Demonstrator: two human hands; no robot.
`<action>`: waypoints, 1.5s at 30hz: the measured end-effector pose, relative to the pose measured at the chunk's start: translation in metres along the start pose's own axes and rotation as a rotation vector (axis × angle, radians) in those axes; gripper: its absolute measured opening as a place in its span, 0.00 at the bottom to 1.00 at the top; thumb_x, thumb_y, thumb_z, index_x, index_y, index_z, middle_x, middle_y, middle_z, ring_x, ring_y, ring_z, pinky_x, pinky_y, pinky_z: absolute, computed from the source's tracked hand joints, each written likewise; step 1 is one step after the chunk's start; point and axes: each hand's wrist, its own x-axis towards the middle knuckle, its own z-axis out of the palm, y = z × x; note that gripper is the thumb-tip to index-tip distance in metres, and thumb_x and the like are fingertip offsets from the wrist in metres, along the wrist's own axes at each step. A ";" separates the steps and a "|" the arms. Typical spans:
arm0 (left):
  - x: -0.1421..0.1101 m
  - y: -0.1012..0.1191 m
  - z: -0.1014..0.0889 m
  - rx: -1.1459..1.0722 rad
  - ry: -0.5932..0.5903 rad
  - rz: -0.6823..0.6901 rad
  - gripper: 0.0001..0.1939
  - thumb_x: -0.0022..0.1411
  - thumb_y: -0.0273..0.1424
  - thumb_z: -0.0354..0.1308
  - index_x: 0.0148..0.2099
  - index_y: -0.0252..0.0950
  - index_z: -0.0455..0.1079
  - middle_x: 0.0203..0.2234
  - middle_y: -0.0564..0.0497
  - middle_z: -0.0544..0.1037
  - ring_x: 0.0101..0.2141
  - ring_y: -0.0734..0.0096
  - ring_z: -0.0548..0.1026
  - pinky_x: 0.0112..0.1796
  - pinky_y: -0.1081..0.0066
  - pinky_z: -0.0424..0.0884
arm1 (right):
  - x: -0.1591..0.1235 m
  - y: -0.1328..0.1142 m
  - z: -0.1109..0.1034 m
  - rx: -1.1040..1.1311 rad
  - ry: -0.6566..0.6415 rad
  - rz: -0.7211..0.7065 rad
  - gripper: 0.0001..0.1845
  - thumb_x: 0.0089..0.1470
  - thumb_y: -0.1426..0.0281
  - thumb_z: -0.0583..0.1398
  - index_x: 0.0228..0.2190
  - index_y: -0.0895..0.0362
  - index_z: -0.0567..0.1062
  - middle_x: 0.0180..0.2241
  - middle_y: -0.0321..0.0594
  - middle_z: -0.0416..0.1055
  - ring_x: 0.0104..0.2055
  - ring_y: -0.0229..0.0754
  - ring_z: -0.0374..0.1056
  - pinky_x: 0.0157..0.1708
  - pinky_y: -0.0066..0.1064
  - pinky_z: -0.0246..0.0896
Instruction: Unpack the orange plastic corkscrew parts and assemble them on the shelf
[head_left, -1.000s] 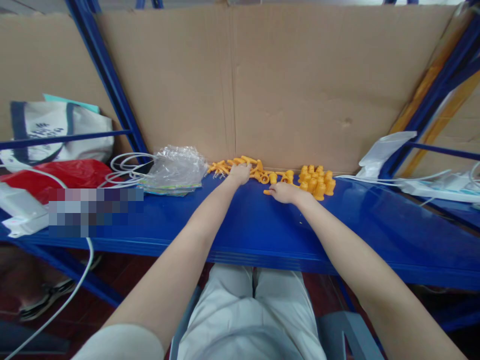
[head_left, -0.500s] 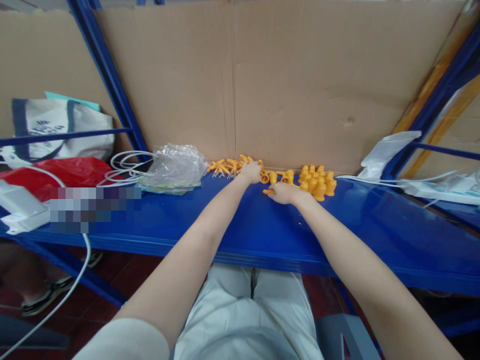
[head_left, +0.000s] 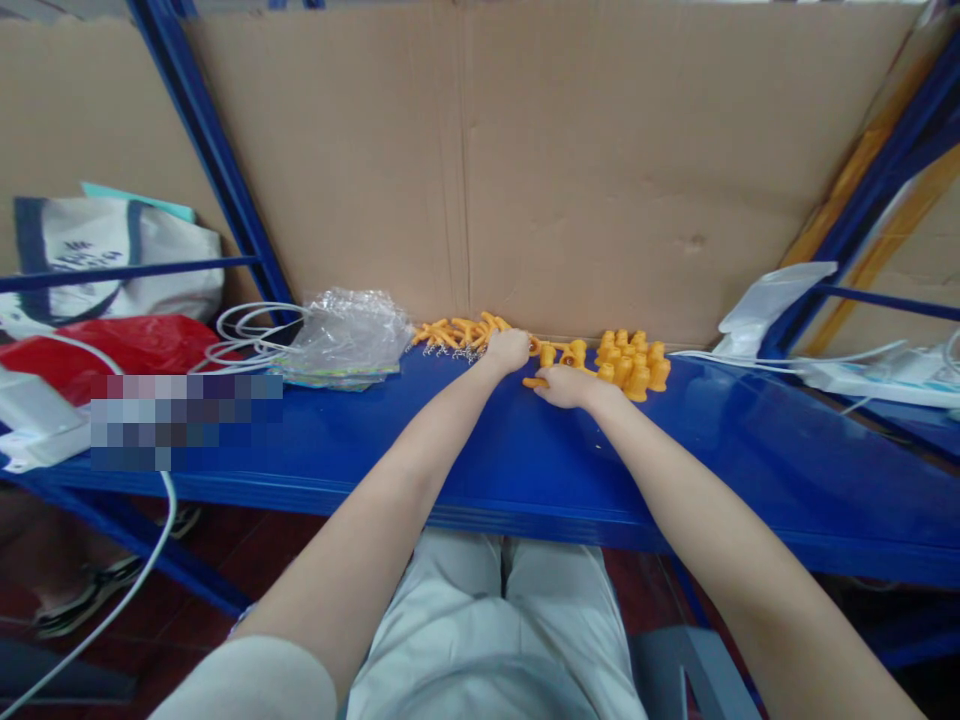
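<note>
Orange plastic pieces of several shapes lie along the back of a blue metal table (head_left: 517,465), close to a tall brown cardboard panel (head_left: 600,170), and both bare hands of the person are among them. The right hand (head_left: 564,387) is closed, with the fingers bent around a small orange stick-shaped piece (head_left: 533,382), whose end comes out on the left side of the fingers; its other end is covered by the hand. The left hand (head_left: 509,349) is just beside, a little farther back, with its back turned upward and the fingers bent down at the orange pieces. The fingertips are hidden, so I cannot tell how far this hand is open, or if it has hold of something. To the left of it is a loose heap of orange branching handles with silver metal spirals (head_left: 453,333), the spirals pointing toward the front. Behind the right hand, a few orange hollow pieces (head_left: 575,352) are lying near each other. To the right of this hand, a tight group of orange cup-shaped pieces (head_left: 636,366) stands upright on the table. Farther left, next to the heap, rests a stack of clear plastic bags (head_left: 352,338), and beside these bags a coiled white cable (head_left: 251,330) lies near a red plastic bag (head_left: 142,343). At the far right there is a white power strip (head_left: 874,377).
</note>
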 end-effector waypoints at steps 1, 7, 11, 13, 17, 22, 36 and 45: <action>0.003 0.000 -0.002 -0.065 0.038 -0.052 0.18 0.68 0.27 0.47 0.48 0.28 0.77 0.47 0.32 0.80 0.52 0.48 0.77 0.53 0.54 0.68 | 0.000 0.000 0.000 -0.005 -0.005 0.005 0.24 0.66 0.68 0.50 0.56 0.66 0.73 0.55 0.57 0.73 0.59 0.55 0.69 0.55 0.38 0.63; 0.020 0.002 -0.023 -0.717 0.184 -0.344 0.16 0.71 0.29 0.45 0.39 0.31 0.74 0.38 0.40 0.83 0.35 0.65 0.82 0.33 0.72 0.73 | 0.002 -0.001 0.000 0.011 -0.008 0.011 0.24 0.67 0.69 0.49 0.56 0.66 0.73 0.57 0.58 0.72 0.59 0.53 0.69 0.55 0.36 0.62; 0.019 -0.001 -0.038 -1.083 0.219 -0.436 0.16 0.71 0.31 0.44 0.39 0.33 0.72 0.33 0.46 0.82 0.25 0.71 0.80 0.25 0.74 0.70 | 0.002 0.000 0.001 0.028 -0.006 0.011 0.23 0.68 0.67 0.48 0.54 0.63 0.74 0.54 0.57 0.74 0.57 0.53 0.71 0.54 0.37 0.63; 0.011 -0.006 -0.043 -1.149 0.226 -0.439 0.15 0.70 0.32 0.44 0.39 0.33 0.72 0.31 0.46 0.81 0.25 0.70 0.80 0.25 0.73 0.71 | 0.001 0.001 0.002 0.033 0.009 0.016 0.23 0.68 0.65 0.48 0.53 0.62 0.75 0.53 0.57 0.75 0.57 0.54 0.71 0.53 0.38 0.64; -0.017 -0.021 -0.043 -1.162 0.252 -0.376 0.15 0.69 0.34 0.45 0.35 0.35 0.70 0.26 0.48 0.79 0.22 0.71 0.78 0.24 0.74 0.70 | 0.002 0.001 0.004 0.043 0.033 0.016 0.24 0.69 0.62 0.47 0.52 0.61 0.76 0.54 0.56 0.75 0.57 0.54 0.71 0.54 0.38 0.64; -0.048 -0.030 -0.031 -0.952 0.291 -0.274 0.14 0.65 0.31 0.48 0.26 0.38 0.61 0.18 0.54 0.71 0.18 0.74 0.71 0.23 0.75 0.67 | 0.005 0.000 0.006 0.047 0.025 0.019 0.25 0.69 0.64 0.47 0.54 0.65 0.75 0.57 0.57 0.72 0.60 0.53 0.69 0.57 0.37 0.61; -0.058 -0.014 -0.029 -0.599 0.255 -0.051 0.17 0.61 0.32 0.51 0.19 0.39 0.57 0.16 0.54 0.69 0.25 0.70 0.71 0.33 0.71 0.69 | 0.005 -0.006 0.009 0.005 0.270 0.079 0.22 0.64 0.72 0.49 0.53 0.61 0.75 0.56 0.57 0.71 0.60 0.56 0.66 0.55 0.45 0.59; -0.064 -0.008 -0.032 -0.460 0.303 0.018 0.16 0.59 0.31 0.52 0.19 0.38 0.59 0.20 0.51 0.73 0.28 0.68 0.72 0.41 0.64 0.71 | 0.014 -0.004 0.020 0.158 0.271 -0.065 0.21 0.66 0.68 0.51 0.56 0.58 0.73 0.60 0.53 0.69 0.62 0.55 0.62 0.60 0.54 0.56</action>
